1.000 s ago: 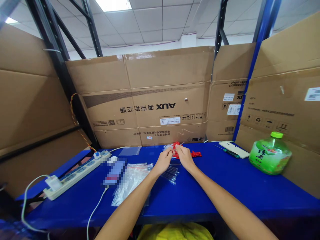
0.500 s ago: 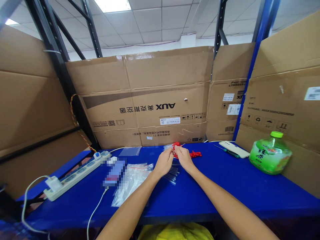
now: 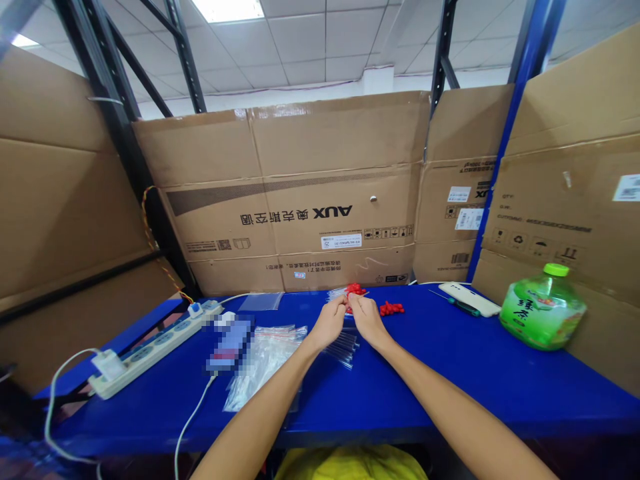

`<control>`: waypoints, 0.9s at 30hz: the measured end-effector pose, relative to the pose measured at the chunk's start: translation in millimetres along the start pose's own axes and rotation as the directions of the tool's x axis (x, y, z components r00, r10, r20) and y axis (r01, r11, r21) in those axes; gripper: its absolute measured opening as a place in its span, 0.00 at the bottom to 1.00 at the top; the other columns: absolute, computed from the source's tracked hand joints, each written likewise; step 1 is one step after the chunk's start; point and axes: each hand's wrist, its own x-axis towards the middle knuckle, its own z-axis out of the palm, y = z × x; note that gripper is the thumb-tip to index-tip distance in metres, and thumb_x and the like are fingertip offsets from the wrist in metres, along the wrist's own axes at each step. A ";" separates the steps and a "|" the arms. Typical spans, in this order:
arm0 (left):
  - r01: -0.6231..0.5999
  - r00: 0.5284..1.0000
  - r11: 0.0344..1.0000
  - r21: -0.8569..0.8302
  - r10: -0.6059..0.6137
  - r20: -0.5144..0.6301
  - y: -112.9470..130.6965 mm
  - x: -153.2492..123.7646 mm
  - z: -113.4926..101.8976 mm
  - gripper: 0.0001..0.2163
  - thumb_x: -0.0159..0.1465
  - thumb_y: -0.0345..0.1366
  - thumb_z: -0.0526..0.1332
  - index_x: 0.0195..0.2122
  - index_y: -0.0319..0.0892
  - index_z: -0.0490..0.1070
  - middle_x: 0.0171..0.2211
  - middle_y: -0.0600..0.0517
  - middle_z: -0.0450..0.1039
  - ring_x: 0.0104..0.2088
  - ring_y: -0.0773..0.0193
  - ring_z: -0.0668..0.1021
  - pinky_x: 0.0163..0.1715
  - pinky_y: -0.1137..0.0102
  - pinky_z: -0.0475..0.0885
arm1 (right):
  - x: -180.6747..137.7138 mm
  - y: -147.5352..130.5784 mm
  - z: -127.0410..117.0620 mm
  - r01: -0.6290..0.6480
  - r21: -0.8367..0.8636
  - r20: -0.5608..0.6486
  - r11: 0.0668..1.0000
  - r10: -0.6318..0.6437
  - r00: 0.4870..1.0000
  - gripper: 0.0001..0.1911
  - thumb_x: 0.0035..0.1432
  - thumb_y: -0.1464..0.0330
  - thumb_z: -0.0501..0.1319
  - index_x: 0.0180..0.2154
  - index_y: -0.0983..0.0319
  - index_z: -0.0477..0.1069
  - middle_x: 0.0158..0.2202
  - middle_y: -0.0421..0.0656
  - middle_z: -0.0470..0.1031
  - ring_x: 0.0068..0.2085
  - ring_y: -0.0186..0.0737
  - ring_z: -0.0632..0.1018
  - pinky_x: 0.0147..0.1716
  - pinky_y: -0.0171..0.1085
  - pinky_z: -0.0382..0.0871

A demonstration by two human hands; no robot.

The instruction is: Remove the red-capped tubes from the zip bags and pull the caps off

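At the back middle of the blue table, my left hand (image 3: 329,323) and my right hand (image 3: 367,317) meet, fingertips pinched close together. Whatever is between them is mostly hidden; a bit of red shows there. Just behind the fingers lies a pile of small red pieces (image 3: 356,289), and a second red cluster (image 3: 392,309) sits to the right of my right hand. Several thin clear rods or tubes (image 3: 343,349) lie on the table below and between my wrists. More thin whitish pieces (image 3: 335,293) show behind my left hand.
Clear plastic bags (image 3: 265,363) lie left of my left forearm, near a blurred phone-like item (image 3: 230,345) with a cable. A power strip (image 3: 159,345) runs along the left. At right are a screwdriver (image 3: 465,306), a white flat object (image 3: 470,298) and a green bottle (image 3: 543,310). Cardboard (image 3: 300,150) walls the table.
My hands stay together in nearly the same place, with small finger movements. The red cluster at right now shows apart from my right hand. The view has shifted slightly.
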 end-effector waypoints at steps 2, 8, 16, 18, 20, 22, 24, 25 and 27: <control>0.031 1.000 0.997 -0.069 -0.031 -0.003 0.9 0.4 0.2 0.07 0.63 0.32 0.48 0.28 0.42 0.61 0.28 0.53 0.65 0.31 0.64 0.67 0.37 0.69 0.64 | 0.3 0.7 1.3 -0.031 0.023 -0.019 0.999 0.032 0.999 0.28 0.66 0.49 0.50 0.20 0.59 0.65 0.21 0.43 0.71 0.25 0.40 0.69 0.28 0.38 0.57; 0.206 0.976 0.872 -0.444 -0.154 0.152 8.3 -2.7 2.3 0.12 0.67 0.45 0.52 0.33 0.42 0.63 0.21 0.60 0.50 0.22 0.70 0.55 0.24 0.73 0.56 | 7.6 12.3 0.7 -0.209 0.319 0.030 0.924 0.211 0.977 0.28 0.61 0.46 0.54 0.18 0.57 0.57 0.16 0.36 0.56 0.20 0.33 0.57 0.22 0.36 0.50; 0.121 0.963 0.954 -0.274 -0.046 0.264 14.0 -6.6 -7.3 0.24 0.68 0.57 0.54 0.29 0.40 0.65 0.17 0.59 0.58 0.19 0.71 0.59 0.24 0.73 0.56 | 13.0 8.5 -2.0 -0.327 0.522 0.067 0.788 0.344 0.937 0.30 0.56 0.42 0.56 0.19 0.55 0.49 0.15 0.31 0.46 0.18 0.29 0.48 0.20 0.34 0.44; 0.086 0.969 0.982 -0.171 -0.042 0.245 14.7 -6.8 -11.2 0.23 0.69 0.55 0.54 0.28 0.40 0.65 0.17 0.58 0.60 0.20 0.71 0.60 0.25 0.73 0.56 | 12.2 7.9 -3.3 -0.317 0.443 0.048 0.838 0.331 0.942 0.30 0.57 0.41 0.54 0.19 0.55 0.49 0.16 0.32 0.47 0.18 0.30 0.50 0.20 0.35 0.45; 0.056 0.978 0.998 -0.042 -0.046 0.205 14.9 -6.6 -13.5 0.22 0.70 0.52 0.54 0.26 0.40 0.66 0.18 0.57 0.62 0.21 0.69 0.63 0.26 0.73 0.58 | 10.8 7.3 -6.5 -0.232 0.255 -0.040 0.939 0.250 0.968 0.29 0.60 0.43 0.52 0.19 0.56 0.52 0.17 0.34 0.52 0.20 0.32 0.54 0.23 0.36 0.47; 0.033 0.986 0.996 0.087 -0.047 0.162 14.3 -6.3 -13.5 0.21 0.71 0.48 0.53 0.24 0.40 0.68 0.18 0.55 0.65 0.22 0.68 0.66 0.28 0.73 0.60 | 8.8 5.7 -10.4 -0.120 -0.004 -0.123 0.993 0.119 0.985 0.29 0.64 0.45 0.49 0.19 0.57 0.56 0.18 0.38 0.58 0.22 0.34 0.58 0.26 0.37 0.47; 0.021 0.991 0.981 0.191 -0.046 0.126 13.1 -6.0 -11.8 0.21 0.71 0.45 0.52 0.23 0.40 0.69 0.19 0.53 0.68 0.23 0.66 0.69 0.29 0.72 0.60 | 6.6 3.1 -13.1 -0.068 -0.203 -0.152 0.977 0.037 0.988 0.29 0.67 0.49 0.46 0.20 0.58 0.59 0.18 0.41 0.62 0.23 0.36 0.61 0.28 0.39 0.47; 0.021 0.993 0.973 0.232 -0.047 0.110 12.4 -5.9 -10.6 0.21 0.71 0.44 0.52 0.23 0.41 0.70 0.19 0.52 0.68 0.23 0.65 0.69 0.29 0.72 0.60 | 5.5 1.6 -13.5 -0.066 -0.267 -0.153 0.962 0.025 0.988 0.29 0.68 0.50 0.44 0.20 0.59 0.61 0.18 0.42 0.64 0.23 0.37 0.62 0.28 0.39 0.47; 0.032 0.995 0.953 0.301 -0.057 0.076 10.9 -5.9 -8.1 0.22 0.72 0.43 0.51 0.23 0.41 0.72 0.19 0.51 0.70 0.23 0.64 0.70 0.29 0.71 0.61 | 3.3 -1.2 -12.7 -0.077 -0.357 -0.151 0.931 0.024 0.988 0.30 0.70 0.53 0.43 0.21 0.59 0.64 0.19 0.45 0.69 0.23 0.38 0.65 0.29 0.40 0.47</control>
